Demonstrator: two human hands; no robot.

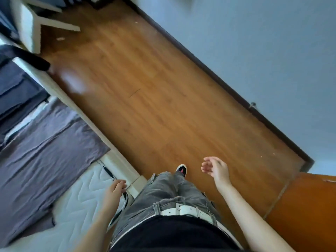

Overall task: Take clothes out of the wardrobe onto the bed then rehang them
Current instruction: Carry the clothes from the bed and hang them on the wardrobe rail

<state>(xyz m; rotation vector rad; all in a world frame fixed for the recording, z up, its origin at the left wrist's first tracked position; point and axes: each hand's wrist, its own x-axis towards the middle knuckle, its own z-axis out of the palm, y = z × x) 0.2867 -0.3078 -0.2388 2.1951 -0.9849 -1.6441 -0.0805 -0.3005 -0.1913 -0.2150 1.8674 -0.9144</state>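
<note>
Both hands empty: left hand (116, 188) loosely curled, right hand (215, 169) open; grey cloth (45, 150) on bed (80, 195) runs 7-to-1 o'clock.

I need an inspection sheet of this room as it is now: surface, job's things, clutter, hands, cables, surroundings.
Surface: white quilted mattress of the bed, partly bare.
Job's things: grey-purple cloth spread flat on the mattress; dark blue fabric beyond it; wardrobe not in view.
Clutter: small pale scraps on the wooden floor.
Hands: left hand at the bed's corner, empty; right hand open in the air, empty.
Cables: nothing seen.
Surroundings: blue-grey wall, dark skirting board.
</note>
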